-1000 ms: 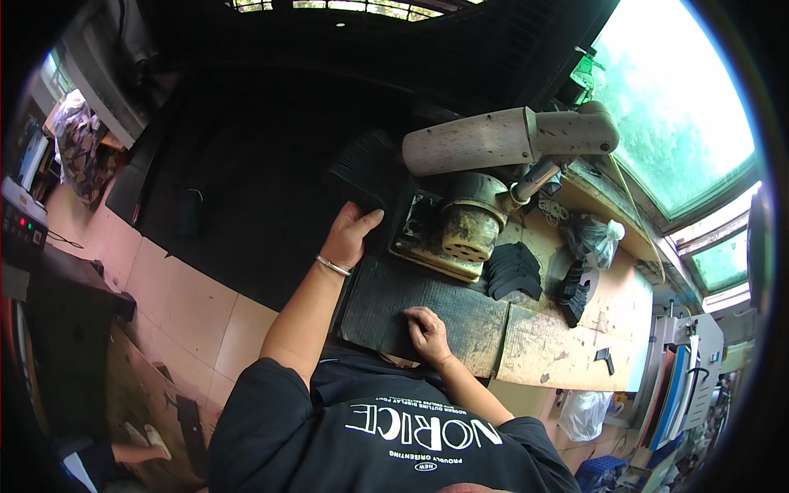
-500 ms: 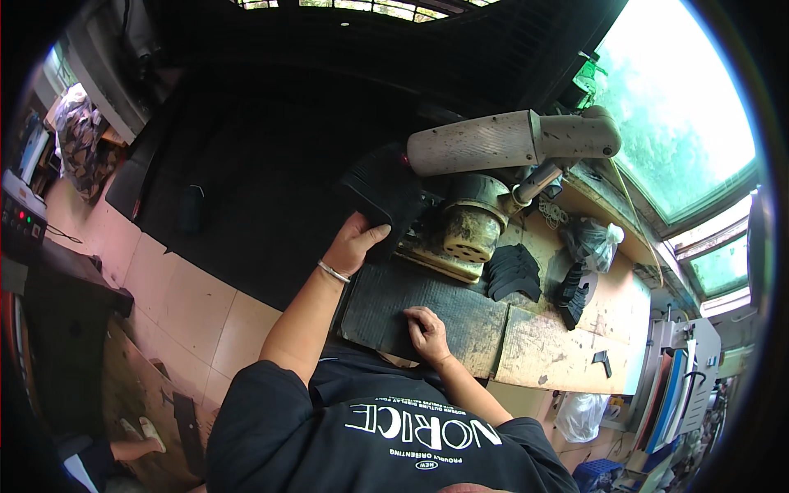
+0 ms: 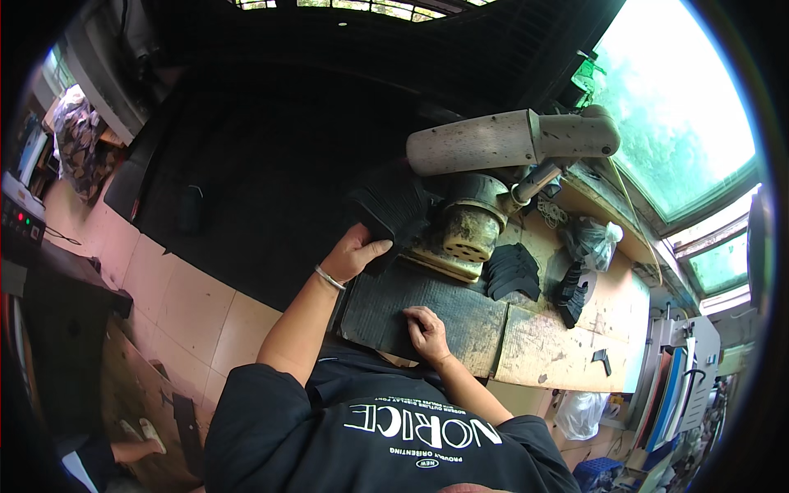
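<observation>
My left hand (image 3: 353, 255) is closed on the near end of a fanned stack of thin black pieces (image 3: 389, 202), with the thumb lying across the stack. The stack's far end is close to a stained cream machine (image 3: 475, 220) with a rounded, perforated housing, and partly merges with the dark area behind it. Loosely curled, my right hand (image 3: 426, 335) rests on the dark ribbed board (image 3: 386, 308) at the table's near edge. Nothing shows in its fingers.
A beige cylindrical lamp-like arm (image 3: 472, 143) hangs over the machine. To its right lie curved black pieces (image 3: 513, 272), another black stack (image 3: 573, 300) and a knotted plastic bag (image 3: 593, 243). A small angled black piece (image 3: 603, 361) lies farther right. Another person's leg (image 3: 138, 450) shows lower left.
My left hand has shifted slightly down and left, and the black stack has tilted so its layered edges show more. My right hand has stayed in place.
</observation>
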A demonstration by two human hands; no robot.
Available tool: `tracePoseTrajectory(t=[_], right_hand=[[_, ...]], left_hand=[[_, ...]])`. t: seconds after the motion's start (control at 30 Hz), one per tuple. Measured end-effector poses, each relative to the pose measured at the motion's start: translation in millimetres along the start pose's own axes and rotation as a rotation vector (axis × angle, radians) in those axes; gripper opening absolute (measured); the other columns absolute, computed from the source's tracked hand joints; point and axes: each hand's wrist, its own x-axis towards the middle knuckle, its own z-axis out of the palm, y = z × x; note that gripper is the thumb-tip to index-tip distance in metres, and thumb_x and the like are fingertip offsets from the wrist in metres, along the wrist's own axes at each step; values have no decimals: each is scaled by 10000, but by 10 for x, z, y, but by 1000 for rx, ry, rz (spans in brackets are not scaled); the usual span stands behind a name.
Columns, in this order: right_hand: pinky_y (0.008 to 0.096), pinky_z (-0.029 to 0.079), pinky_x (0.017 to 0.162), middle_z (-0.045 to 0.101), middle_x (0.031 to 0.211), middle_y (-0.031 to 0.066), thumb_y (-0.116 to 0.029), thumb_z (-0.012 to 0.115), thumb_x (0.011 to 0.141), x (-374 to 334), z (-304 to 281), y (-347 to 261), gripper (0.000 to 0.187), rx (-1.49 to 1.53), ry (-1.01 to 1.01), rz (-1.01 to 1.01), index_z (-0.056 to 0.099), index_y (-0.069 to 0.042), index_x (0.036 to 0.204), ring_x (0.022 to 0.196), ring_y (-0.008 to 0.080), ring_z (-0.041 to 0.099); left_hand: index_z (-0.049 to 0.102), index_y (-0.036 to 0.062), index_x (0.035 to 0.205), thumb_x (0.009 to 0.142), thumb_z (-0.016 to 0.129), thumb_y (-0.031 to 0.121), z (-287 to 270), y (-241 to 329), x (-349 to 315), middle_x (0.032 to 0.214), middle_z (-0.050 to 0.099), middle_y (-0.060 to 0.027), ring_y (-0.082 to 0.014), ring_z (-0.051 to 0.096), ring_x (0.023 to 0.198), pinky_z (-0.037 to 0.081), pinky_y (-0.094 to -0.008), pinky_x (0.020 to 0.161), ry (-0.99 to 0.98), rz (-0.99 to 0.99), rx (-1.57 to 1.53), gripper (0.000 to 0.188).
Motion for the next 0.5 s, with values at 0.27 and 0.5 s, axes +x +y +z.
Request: tracePoseTrajectory(t=[0.27, 0.5], right_hand=[[361, 507, 828, 673, 979, 133, 3, 604, 815, 16, -3, 0, 190, -12, 8, -24, 669, -41, 989, 919, 316, 646], [363, 505, 833, 669, 971, 127, 1, 601, 827, 6, -6, 26, 182, 7, 0, -8, 669, -44, 990, 925, 312, 645]], left_hand=[[528, -30, 1281, 911, 613, 87, -26, -27, 28, 1237, 597, -74, -152, 537, 1143, 384, -292, 1027, 112, -13, -168, 397], [535, -26, 1268, 914, 613, 104, -36, 2, 226, 1225, 607, -76, -168, 551, 1141, 389, -295, 1023, 149, -23, -293, 384]])
